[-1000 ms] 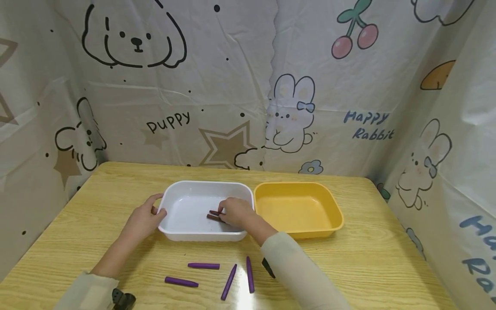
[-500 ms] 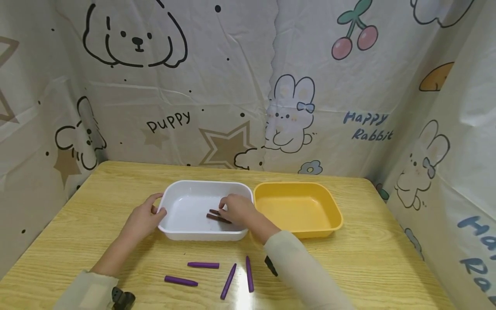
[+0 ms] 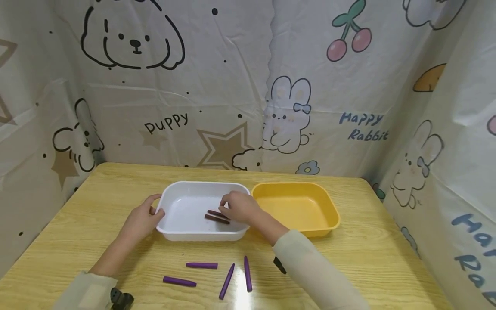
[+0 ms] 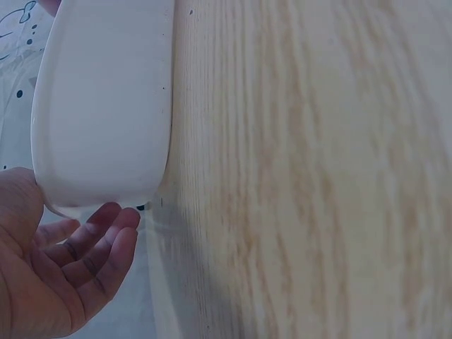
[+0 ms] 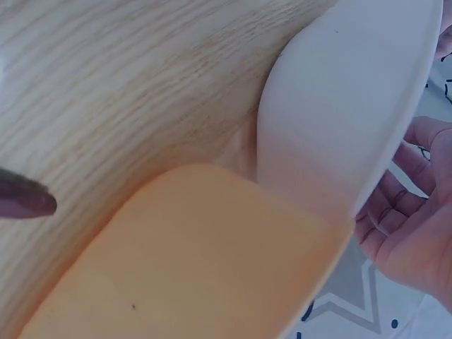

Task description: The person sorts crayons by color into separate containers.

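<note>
My left hand point(image 3: 141, 219) grips the left end of the white tray point(image 3: 182, 236), thumb over the rim and fingers outside; the left wrist view shows those fingers curled beneath the rim. Inside the tray, two brown crayons point(image 3: 217, 219) lie side by side near its right end. My right hand point(image 3: 240, 206) hovers just above them, fingers loosely curled, with nothing seen between them. The right end of the farther crayon is partly hidden by the fingertips. In the right wrist view the right hand point(image 5: 417, 212) is beyond the white tray's wall, and its fingertips are partly hidden.
A yellow tray point(image 3: 296, 234) stands against the white tray's right side. Several purple crayons point(image 3: 180, 281) lie spread on the wooden table point(image 3: 372, 258) in front of the white tray. A printed cloth point(image 3: 224, 51) hangs behind and along both sides.
My right hand has drawn up and slightly away from the brown crayons, leaving them on the tray floor and more exposed. My left hand keeps its grip on the white tray.
</note>
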Demonstrator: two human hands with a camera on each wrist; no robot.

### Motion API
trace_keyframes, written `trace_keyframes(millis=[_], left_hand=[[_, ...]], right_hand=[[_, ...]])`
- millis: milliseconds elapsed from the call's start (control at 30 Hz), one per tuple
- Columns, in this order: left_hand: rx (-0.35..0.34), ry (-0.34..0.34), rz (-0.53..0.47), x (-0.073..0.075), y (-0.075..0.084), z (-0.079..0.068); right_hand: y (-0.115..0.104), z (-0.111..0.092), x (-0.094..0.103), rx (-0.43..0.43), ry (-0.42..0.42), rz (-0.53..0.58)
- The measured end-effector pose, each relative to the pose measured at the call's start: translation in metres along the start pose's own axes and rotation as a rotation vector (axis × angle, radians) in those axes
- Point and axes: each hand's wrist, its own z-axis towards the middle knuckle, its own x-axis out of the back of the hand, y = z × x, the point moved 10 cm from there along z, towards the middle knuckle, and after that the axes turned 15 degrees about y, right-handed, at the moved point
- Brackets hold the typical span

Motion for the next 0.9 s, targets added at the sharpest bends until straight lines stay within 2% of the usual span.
trace_keyframes(millis=[167, 400, 633, 900], left_hand=[[0.005, 0.001, -0.004, 0.000, -0.001, -0.001], [0.000, 0.008, -0.003, 0.000, 0.001, -0.001], [-0.001, 0.009, 0.005, -0.001, 0.000, 0.000], [-0.006, 0.011, 0.009, 0.000, 0.002, -0.001]], right_hand=[[-0.004, -0.005, 0.009, 0.011, 0.032, 0.018], [-0.003, -0.015, 0.026, -0.025, 0.095, 0.047], [0.001, -0.030, 0.040, -0.059, 0.131, 0.075], [0.006, -0.050, 0.053, -0.040, 0.160, 0.091]])
